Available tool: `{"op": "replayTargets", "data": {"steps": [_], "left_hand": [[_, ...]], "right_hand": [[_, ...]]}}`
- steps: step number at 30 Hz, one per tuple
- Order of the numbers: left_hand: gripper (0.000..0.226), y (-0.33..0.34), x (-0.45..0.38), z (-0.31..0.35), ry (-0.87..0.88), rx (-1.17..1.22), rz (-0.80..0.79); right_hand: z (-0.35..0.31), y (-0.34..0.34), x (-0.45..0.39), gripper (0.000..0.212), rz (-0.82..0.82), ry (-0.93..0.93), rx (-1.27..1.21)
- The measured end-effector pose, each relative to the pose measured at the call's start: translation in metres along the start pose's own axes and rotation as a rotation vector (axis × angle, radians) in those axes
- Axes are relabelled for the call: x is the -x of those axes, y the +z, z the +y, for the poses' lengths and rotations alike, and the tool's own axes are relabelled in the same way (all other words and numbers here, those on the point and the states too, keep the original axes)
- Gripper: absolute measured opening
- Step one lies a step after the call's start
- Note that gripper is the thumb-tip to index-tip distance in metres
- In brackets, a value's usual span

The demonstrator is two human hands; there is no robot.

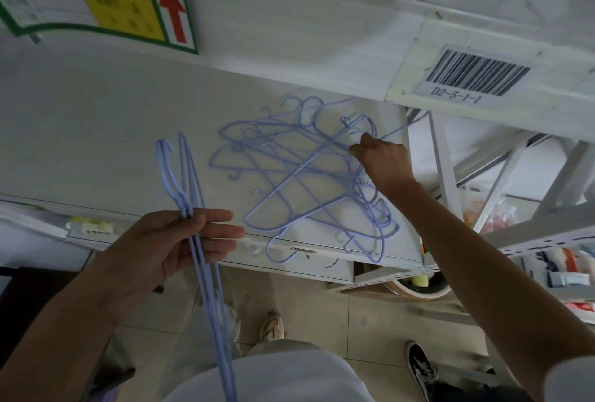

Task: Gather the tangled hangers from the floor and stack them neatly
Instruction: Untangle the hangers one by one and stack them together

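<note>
So the tangled pile of hangers (pixel 309 179) isn't on the floor at this point, it's sitting on a pale bench (pixel 112 131), bunched toward the right end and close to the near edge, with a couple of loops poking out past that edge. Makes sense as a spot to work, since picking a knot apart at standing height beats doing it bent over. The left hand (pixel 180 240) has a small bundle of sorted hangers (pixel 190 195) pinched between thumb and fingers, the other fingers stretched out fairly flat, and the bundle is held edge-on and upright so the hooks stick up together at the top and the long ends hang down past the near edge toward the floor. My guess is they're held like that so the hooks stay lined up and each new one can just slide in alongside. The right hand (pixel 383 163) is reaching over the right side of the pile, fingers curled down and closed on one wire near the far right of the tangle, looks like it's picking a single hanger to work loose. Can't tell exactly which strand is pinched, the wires cross too much there. A shelf rack (pixel 447 169) stands just beside the bench's right end, and one long wire from the pile runs off toward it, so that one could snag when pulled. Most of the sorting looks yet to be done, going by how big the pile is versus the bundle.
</note>
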State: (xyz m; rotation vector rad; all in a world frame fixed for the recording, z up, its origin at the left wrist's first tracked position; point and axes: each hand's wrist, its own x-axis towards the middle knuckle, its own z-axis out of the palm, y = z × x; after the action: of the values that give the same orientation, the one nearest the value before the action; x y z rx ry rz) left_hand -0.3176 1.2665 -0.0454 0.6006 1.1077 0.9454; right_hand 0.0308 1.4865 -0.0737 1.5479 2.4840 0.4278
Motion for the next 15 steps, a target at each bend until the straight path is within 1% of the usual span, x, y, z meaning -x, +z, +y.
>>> {"op": "replayTargets", "data": {"steps": [2,4,7,10,12,15], "left_hand": [[0.042,0.000,0.001,0.003,0.021,-0.017,0.007],[0.043,0.002,0.003,0.005,0.058,-0.056,0.018],[0.040,0.009,0.006,0.008,0.149,-0.137,0.033],[0.040,0.010,0.014,0.016,0.238,-0.211,0.049],[0.040,0.002,0.023,0.024,0.269,-0.238,0.061],[0.037,-0.026,0.045,0.039,0.305,-0.270,0.098]], "right_hand": [[0.000,-0.015,0.007,0.019,0.059,0.072,-0.052],[-0.010,-0.034,0.016,0.008,0.152,0.129,-0.136],[-0.042,-0.067,0.034,0.011,0.237,0.141,-0.293],[-0.074,-0.101,0.049,0.025,0.232,0.113,-0.423],[-0.083,-0.115,0.056,0.025,0.250,0.094,-0.423],[-0.080,-0.124,0.060,0.026,0.284,0.117,-0.389]]}}
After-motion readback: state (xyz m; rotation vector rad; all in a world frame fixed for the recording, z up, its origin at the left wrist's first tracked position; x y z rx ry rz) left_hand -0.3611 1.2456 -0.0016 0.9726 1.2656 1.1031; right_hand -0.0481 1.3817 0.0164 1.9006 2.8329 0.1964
